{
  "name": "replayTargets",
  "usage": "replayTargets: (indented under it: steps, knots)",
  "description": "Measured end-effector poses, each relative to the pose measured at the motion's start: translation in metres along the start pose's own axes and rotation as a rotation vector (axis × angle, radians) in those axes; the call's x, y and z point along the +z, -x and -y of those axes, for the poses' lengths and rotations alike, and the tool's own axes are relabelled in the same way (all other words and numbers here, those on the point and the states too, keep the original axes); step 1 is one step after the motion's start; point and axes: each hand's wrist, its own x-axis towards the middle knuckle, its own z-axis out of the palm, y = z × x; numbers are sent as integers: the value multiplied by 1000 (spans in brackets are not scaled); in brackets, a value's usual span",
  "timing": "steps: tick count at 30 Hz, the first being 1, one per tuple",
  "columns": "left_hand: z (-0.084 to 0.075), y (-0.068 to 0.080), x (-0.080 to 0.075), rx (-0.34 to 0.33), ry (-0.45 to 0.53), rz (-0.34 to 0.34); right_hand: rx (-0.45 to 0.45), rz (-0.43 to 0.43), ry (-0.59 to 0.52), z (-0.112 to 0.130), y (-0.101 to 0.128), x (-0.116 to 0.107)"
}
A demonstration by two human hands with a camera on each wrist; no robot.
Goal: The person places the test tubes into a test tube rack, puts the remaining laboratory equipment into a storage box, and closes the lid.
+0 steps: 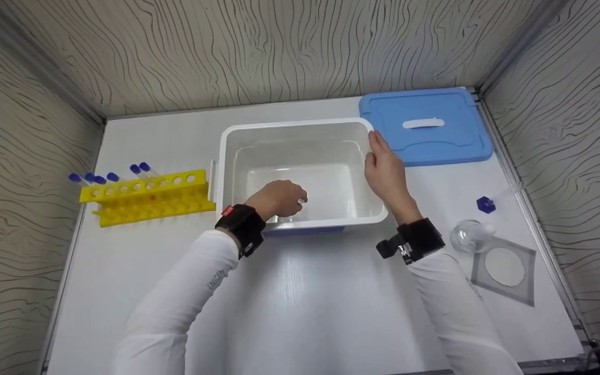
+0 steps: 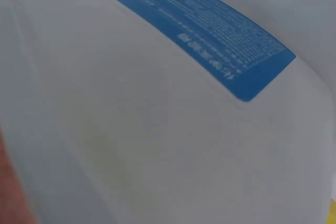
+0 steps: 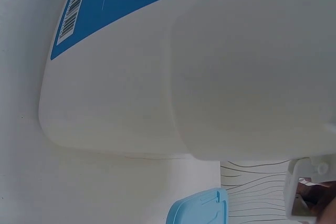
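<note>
A white plastic storage bin (image 1: 295, 123) stands on the table without its lid. My left hand (image 1: 279, 198) reaches over the near rim into it with curled fingers. A small pale spot shows at those fingertips, but I cannot tell whether it is something held. My right hand (image 1: 387, 169) grips the bin's right rim, thumb on the inner side and fingers along the outside. The right wrist view shows the bin's outer wall (image 3: 115, 103) and a white side handle (image 3: 294, 187) close to the fingers. A blue printed label (image 2: 236, 61) fills part of the left wrist view.
A yellow rack (image 1: 154, 211) with several blue-capped tubes (image 1: 136, 169) is left of the bin. The blue lid (image 1: 425, 140) lies at the back right. Farther right are a blue-based clear piece (image 1: 486, 204), a clear round vessel (image 1: 467, 237) and a grey square with a white disc (image 1: 504, 267).
</note>
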Motion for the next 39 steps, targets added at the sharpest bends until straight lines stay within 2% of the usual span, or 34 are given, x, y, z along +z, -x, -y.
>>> replayTargets:
  steps: [8,18,22,28,33,39]
  knots:
    - [2,-1,4,-58,34,50,4,11,-3,2,0,-1]
    - [11,5,-2,-46,127,-7,-2,0,10,1,0,0]
    - [18,12,-7,-38,176,-89,5,3,4,0,0,0]
    - [34,31,-14,-36,224,-271,16,6,-7,1,0,-1]
    - [48,50,-17,-83,302,-419,9,10,-8,2,-1,-1]
    - [63,67,-13,-145,364,-571,15,21,-31,2,-1,-1]
